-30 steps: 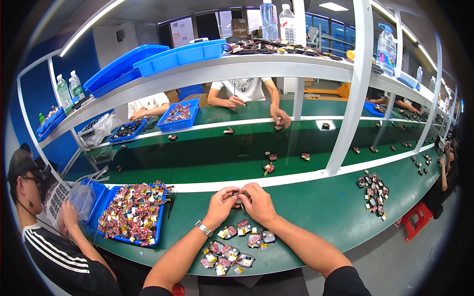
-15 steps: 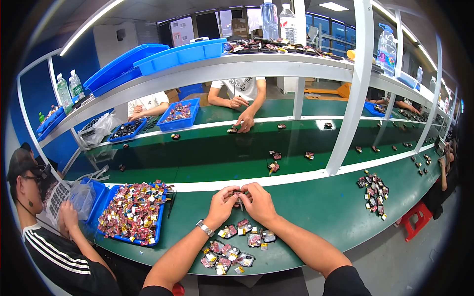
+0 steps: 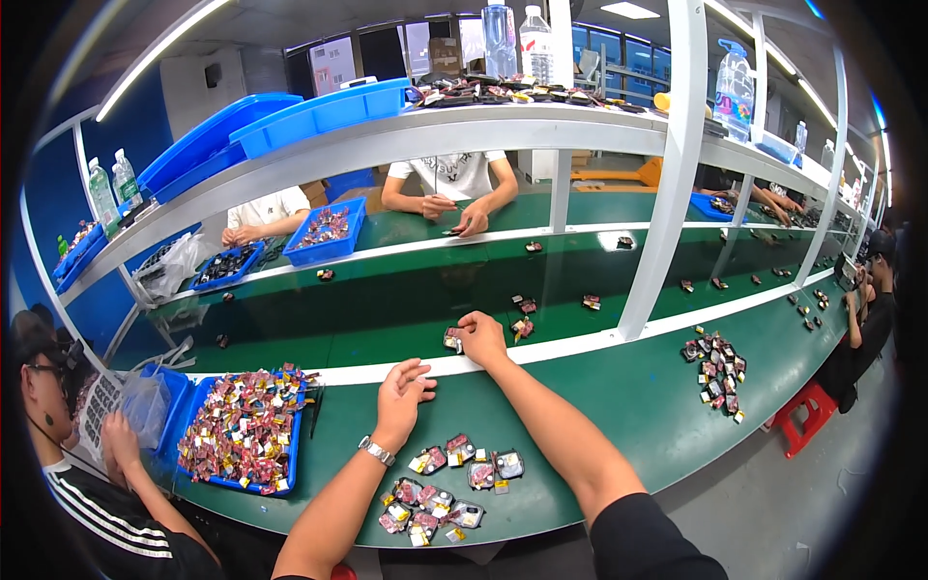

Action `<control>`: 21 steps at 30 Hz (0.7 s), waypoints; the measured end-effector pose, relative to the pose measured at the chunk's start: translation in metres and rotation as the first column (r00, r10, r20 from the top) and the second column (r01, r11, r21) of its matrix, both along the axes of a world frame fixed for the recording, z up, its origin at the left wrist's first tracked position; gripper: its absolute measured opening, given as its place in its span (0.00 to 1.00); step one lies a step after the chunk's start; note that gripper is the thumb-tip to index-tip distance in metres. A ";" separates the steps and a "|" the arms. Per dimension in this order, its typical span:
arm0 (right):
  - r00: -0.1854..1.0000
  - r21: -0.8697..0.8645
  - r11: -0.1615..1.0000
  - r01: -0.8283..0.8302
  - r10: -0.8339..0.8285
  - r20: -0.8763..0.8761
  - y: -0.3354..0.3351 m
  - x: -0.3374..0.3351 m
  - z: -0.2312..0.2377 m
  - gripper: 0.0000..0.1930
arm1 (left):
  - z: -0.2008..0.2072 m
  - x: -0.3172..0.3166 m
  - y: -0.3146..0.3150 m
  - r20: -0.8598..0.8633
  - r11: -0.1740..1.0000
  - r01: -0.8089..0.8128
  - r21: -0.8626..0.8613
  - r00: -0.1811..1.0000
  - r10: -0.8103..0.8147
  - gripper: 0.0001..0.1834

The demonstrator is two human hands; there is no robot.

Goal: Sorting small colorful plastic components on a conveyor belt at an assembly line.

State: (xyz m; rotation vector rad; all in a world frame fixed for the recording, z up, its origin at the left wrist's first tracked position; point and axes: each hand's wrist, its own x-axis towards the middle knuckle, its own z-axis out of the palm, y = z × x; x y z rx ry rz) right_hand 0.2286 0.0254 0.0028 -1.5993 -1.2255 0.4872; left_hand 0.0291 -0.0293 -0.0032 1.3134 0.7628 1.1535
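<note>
My right hand [image 3: 482, 340] reaches over the white rail and pinches a small electronic module [image 3: 451, 338] with a red board and a pale part, at the near edge of the dark green belt [image 3: 387, 333]. Behind it, above the green bench [image 3: 570, 387], my left hand [image 3: 400, 398] hangs with fingers apart and nothing in them. Nearest my forearms lies a loose group of similar modules [image 3: 433, 503] in dark casings with red boards and yellow tape. Left of my left hand, a blue tray [image 3: 293, 454] is heaped with red, white and yellow small parts [image 3: 242, 425].
More modules [image 3: 717, 372] lie on the bench at right, and others [image 3: 523, 305] on the belt. A white upright post [image 3: 667, 193] and shelf [image 3: 454, 126] stand ahead. Co-workers sit left, right and across. A red stool [image 3: 804, 418] stands at right.
My hands were together over the bench at a small part; they have parted. The right has moved forward to the belt with a module, and the left has opened and drawn back left.
</note>
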 end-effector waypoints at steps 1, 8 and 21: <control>1.000 0.006 1.000 0.006 -0.006 0.003 0.005 0.004 -0.001 0.10 | -0.003 0.000 0.000 -0.023 1.000 0.028 0.000 0.999 -0.028 0.18; 0.797 0.133 0.925 0.356 -0.375 0.473 -0.035 0.055 0.028 0.24 | -0.001 -0.013 -0.002 -0.066 1.000 0.024 0.011 0.998 -0.023 0.14; 0.923 -0.028 0.981 -0.194 0.192 0.333 -0.065 0.082 0.019 0.38 | -0.001 -0.006 -0.005 -0.109 0.994 0.110 -0.001 0.988 -0.110 0.14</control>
